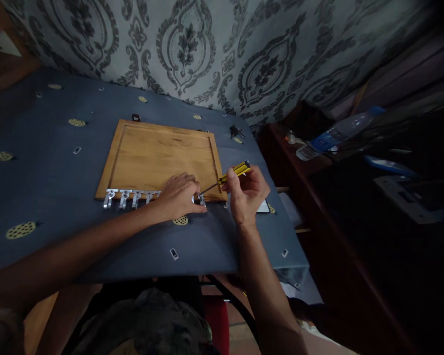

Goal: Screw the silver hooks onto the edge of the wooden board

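Observation:
A framed wooden board lies flat on the cloth-covered table. Along its near edge runs a metal strip with several silver hooks. My left hand rests over the right part of the strip, thumb and fingers closed around its edge near the last hook; the hand covers part of the strip. In my right hand is a screwdriver with a yellow and black handle, gripped between thumb and fingers. Its shaft slants down to the left, and the tip meets the strip beside my left fingers.
Small black objects lie past the board's right corner, and another by its far edge. A phone-like flat object is partly behind my right hand. A plastic bottle leans on the dark furniture at right. Patterned curtain hangs behind.

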Tool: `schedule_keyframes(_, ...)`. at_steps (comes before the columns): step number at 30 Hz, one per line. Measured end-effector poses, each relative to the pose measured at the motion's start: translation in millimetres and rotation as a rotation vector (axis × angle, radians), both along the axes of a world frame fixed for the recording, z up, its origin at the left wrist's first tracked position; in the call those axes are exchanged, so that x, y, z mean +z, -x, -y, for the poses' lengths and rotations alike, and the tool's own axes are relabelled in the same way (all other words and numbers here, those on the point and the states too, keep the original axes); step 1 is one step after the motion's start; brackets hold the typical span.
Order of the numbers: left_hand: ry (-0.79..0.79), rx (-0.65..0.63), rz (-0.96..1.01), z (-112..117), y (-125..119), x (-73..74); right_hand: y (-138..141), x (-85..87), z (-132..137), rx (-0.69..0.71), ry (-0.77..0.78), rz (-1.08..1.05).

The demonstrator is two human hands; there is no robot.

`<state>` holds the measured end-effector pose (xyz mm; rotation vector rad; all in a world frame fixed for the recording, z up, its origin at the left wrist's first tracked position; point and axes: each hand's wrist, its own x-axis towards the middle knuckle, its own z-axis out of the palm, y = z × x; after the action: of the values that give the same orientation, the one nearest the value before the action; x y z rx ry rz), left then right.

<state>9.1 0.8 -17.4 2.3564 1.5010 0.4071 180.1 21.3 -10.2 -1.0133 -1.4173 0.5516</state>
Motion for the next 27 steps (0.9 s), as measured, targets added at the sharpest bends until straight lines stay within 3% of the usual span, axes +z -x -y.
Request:
schedule_keyframes(15, 0.02, 0.01, 0.035, 0, 0, 0.8, -3, -7.5, 0, 0.039, -0.042, 0.139)
schedule_keyframes(27, -0.005, -0.011, 0.019, 0, 1, -1.2, -7, 7.8, -1, 0.293, 0.046, 0.161)
